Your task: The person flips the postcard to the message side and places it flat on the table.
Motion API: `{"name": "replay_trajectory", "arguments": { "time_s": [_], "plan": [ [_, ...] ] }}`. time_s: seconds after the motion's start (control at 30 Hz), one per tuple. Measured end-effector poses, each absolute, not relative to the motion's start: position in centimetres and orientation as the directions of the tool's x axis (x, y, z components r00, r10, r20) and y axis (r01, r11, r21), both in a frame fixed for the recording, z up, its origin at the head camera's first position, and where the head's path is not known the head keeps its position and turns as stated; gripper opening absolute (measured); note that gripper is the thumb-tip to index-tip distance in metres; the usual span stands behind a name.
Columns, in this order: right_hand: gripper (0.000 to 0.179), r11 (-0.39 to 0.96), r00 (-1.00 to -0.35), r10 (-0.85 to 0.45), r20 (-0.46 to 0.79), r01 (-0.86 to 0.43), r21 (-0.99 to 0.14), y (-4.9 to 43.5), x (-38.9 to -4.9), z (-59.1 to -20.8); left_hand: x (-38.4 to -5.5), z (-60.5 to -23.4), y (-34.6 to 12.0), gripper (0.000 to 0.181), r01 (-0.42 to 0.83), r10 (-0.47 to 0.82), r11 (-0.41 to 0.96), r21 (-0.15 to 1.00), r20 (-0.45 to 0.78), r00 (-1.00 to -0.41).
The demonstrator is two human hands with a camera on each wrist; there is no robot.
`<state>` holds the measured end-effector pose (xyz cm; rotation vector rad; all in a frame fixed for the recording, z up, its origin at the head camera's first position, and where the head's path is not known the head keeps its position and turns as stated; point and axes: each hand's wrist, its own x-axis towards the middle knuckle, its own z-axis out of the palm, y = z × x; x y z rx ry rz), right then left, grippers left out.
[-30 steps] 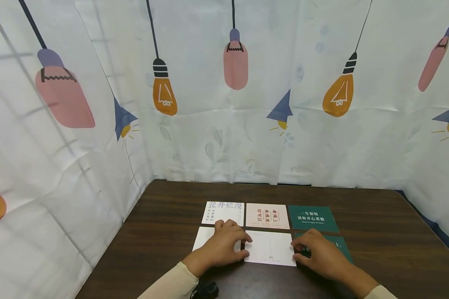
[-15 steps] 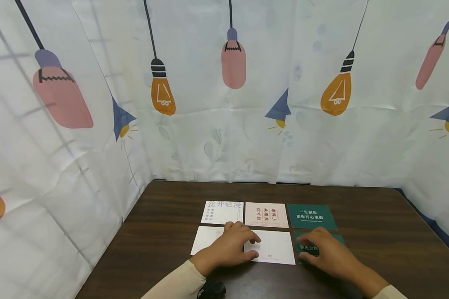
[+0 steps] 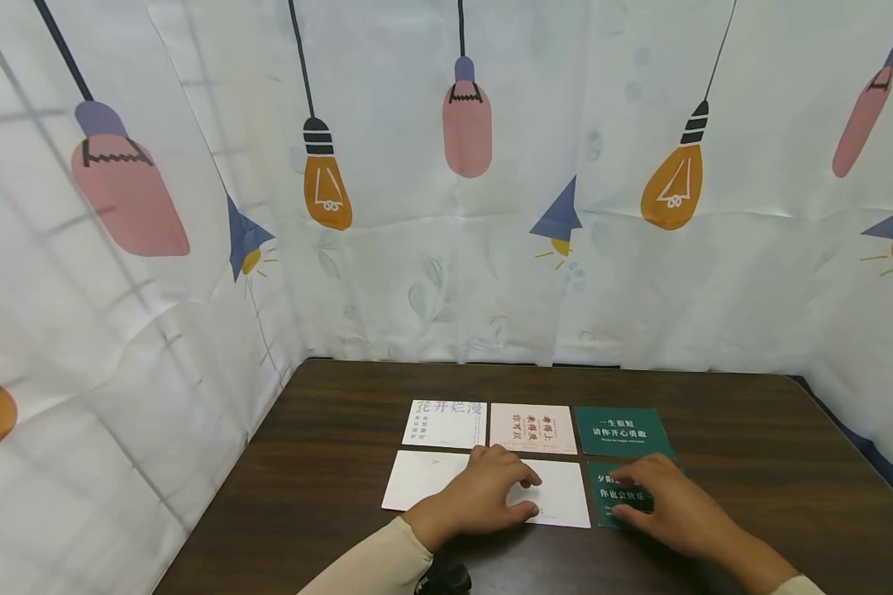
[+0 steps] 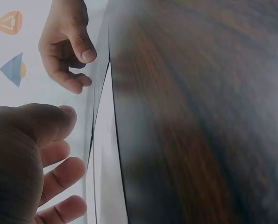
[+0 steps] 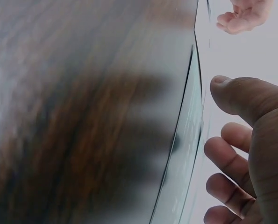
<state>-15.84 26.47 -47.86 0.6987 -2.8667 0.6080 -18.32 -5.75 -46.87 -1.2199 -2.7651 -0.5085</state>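
Postcards lie in two rows on the brown table. The back row has a white card (image 3: 446,434) with grey-blue characters, a pink card (image 3: 513,442) with red characters and a green card (image 3: 625,442) with white characters. In front lie two nearly blank white cards, one on the left (image 3: 417,479) and one in the middle (image 3: 568,496), and another green card (image 3: 603,512). Above the middle white card is my left hand (image 3: 484,494), which partly hides both white cards. My right hand (image 3: 673,504) is over the front green card and covers its right part. Both hands have loosely bent fingers and hold nothing.
The wooden table (image 3: 327,446) reaches back to a white curtain (image 3: 387,281) printed with lamps and bulbs, which also closes off both sides. A black device (image 3: 446,578) sits at my left wrist.
My left hand has moved right, from the left white card's edge to over the middle one. My right hand has drawn right, away from the middle card, uncovering more of the front green card.
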Motion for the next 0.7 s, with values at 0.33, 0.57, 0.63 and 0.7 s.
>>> {"name": "replay_trajectory", "arguments": {
  "time_s": [0.33, 0.57, 0.63, 0.7],
  "plan": [
    [0.051, 0.826, -0.905, -0.388, 0.172, -0.425, -0.371, 27.4, -15.8, -47.3, -18.0, -47.0, -4.6, 0.031, 0.741, 0.721, 0.617, 0.265, 0.186, -0.667],
    [0.055, 0.828, -0.907, -0.390, 0.159, -0.421, -0.370, 28.1, -15.7, -47.1, -18.0, -46.8, -4.1, 0.031, 0.740, 0.722, 0.619, 0.262, 0.181, -0.668],
    [0.054, 0.827, -0.905, -0.393, 0.159, -0.424, -0.370, 28.4, -15.7, -47.1, -18.0, -46.7, -3.9, 0.031, 0.741, 0.722, 0.618, 0.261, 0.183, -0.667],
    [0.055, 0.826, -0.904, -0.395, 0.165, -0.428, -0.367, 28.6, -15.7, -47.1, -18.0, -46.7, -3.6, 0.031, 0.742, 0.721, 0.623, 0.248, 0.186, -0.667]
  ]
}}
